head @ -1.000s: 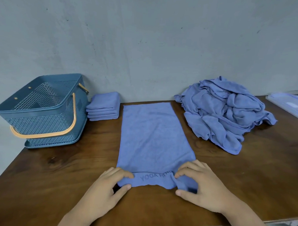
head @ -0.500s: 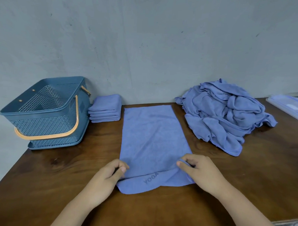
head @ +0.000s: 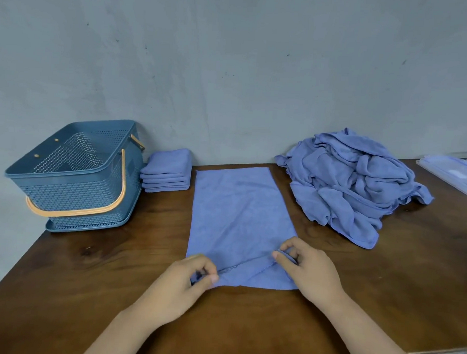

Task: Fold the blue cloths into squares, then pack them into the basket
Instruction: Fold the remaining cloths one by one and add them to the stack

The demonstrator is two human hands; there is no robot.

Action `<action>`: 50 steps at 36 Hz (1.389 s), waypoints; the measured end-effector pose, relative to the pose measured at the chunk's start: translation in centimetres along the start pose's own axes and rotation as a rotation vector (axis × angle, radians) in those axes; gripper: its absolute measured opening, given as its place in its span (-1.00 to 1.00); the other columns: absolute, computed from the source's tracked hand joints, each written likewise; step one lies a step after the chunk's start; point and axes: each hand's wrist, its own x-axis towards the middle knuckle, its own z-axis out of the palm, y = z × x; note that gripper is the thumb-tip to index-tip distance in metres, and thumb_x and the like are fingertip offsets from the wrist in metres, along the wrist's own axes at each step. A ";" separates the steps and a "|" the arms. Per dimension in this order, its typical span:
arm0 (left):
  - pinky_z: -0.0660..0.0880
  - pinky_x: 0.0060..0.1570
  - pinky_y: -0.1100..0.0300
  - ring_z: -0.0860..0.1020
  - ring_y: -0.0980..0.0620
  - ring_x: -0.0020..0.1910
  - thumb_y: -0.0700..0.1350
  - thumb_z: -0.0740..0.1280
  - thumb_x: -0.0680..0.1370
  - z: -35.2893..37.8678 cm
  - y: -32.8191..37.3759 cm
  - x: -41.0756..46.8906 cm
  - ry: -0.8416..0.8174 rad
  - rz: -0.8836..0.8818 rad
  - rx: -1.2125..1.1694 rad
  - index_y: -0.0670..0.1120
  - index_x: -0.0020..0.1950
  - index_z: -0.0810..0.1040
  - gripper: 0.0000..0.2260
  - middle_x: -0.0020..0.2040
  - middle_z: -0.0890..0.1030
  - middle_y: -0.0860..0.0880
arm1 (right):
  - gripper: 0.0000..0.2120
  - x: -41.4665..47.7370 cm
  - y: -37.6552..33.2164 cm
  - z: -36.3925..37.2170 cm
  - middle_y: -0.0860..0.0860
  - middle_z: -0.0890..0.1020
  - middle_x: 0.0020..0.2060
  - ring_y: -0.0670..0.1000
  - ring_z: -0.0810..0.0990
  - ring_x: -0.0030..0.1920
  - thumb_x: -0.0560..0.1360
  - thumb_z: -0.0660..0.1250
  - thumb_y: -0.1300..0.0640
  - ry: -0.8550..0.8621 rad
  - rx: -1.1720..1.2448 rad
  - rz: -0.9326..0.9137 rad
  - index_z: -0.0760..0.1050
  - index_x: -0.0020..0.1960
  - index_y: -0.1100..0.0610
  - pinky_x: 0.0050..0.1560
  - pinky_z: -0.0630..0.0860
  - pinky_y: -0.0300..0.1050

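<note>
While both hands work the near edge of 1 flat cloth, the task stands, by judgement, well short of halfway.

Lower centre of the frame: the left hand pinches the cloth's near left corner between thumb and curled fingers. The right hand pinches the near right corner in the same way. The strip between them is lifted and turned over toward the far end, which suggests a lengthwise fold just begun. The cloth lies lengthwise at frame centre on the table, its far edge close to the wall.

Done: a stack of folded squares sits at centre left, just beside the basket; about 4 layers show.

Left to do: a heap of crumpled cloths at the right of the frame awaits folding, and it looks larger than the stack. No cloth shows inside the basket, so packing appears not yet begun.

A clear plastic lid at the right edge plays no evident part.
</note>
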 end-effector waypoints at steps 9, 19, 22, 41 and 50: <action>0.47 -0.05 0.22 0.61 0.20 -0.01 0.18 0.28 0.69 -1.6 0.0 2.4 0.280 -0.381 -0.217 0.19 0.18 0.56 -0.86 0.04 0.69 0.11 | -0.85 -0.6 -1.1 -0.7 -0.26 0.56 -0.40 -0.15 0.50 -0.39 0.67 0.27 -0.18 0.057 0.166 -0.003 0.55 0.05 -0.15 -0.33 0.34 -0.29; 0.59 -0.05 0.10 0.68 0.12 -0.08 -0.06 0.35 0.70 -0.6 -1.6 0.2 0.151 -0.215 -0.099 0.15 0.14 0.64 -0.88 -0.05 0.71 0.14 | -0.81 -1.8 1.0 -0.1 -0.25 0.57 -0.08 -0.13 0.57 -0.04 0.56 0.46 0.01 0.005 -0.080 -0.098 0.57 0.11 -0.22 -0.11 0.49 -0.26; 0.42 -0.24 0.18 0.55 0.11 -0.27 -0.05 0.36 0.68 -0.7 -2.2 -0.6 0.199 -0.205 0.014 0.12 -0.05 0.62 -0.86 -0.24 0.60 0.12 | -0.83 -2.5 1.1 -0.4 -0.22 0.59 -0.11 -0.09 0.60 -0.12 0.59 0.43 0.08 0.014 -0.059 -0.107 0.60 0.08 -0.19 -0.19 0.49 -0.29; 0.33 -0.16 0.04 0.43 -0.04 -0.22 0.07 0.24 0.75 -2.1 -0.9 1.7 0.536 -0.166 -0.358 -0.17 -0.07 0.54 -0.64 -0.19 0.50 -0.22 | -0.86 2.4 -2.6 -4.0 0.00 0.72 -0.13 0.03 0.71 -0.04 0.63 0.42 -0.06 0.107 0.345 0.054 0.67 0.02 -0.01 -0.01 0.66 0.10; 0.47 0.04 0.02 0.57 -0.08 0.15 0.03 0.25 0.73 -5.2 -4.7 13.3 0.629 -0.377 0.005 -0.11 0.23 0.54 -0.76 0.12 0.61 -0.07 | -0.67 15.6 -1.8 -0.8 0.06 0.65 0.02 0.09 0.61 -0.01 0.64 0.37 -0.11 0.167 0.022 0.010 0.53 0.31 0.04 0.03 0.58 0.11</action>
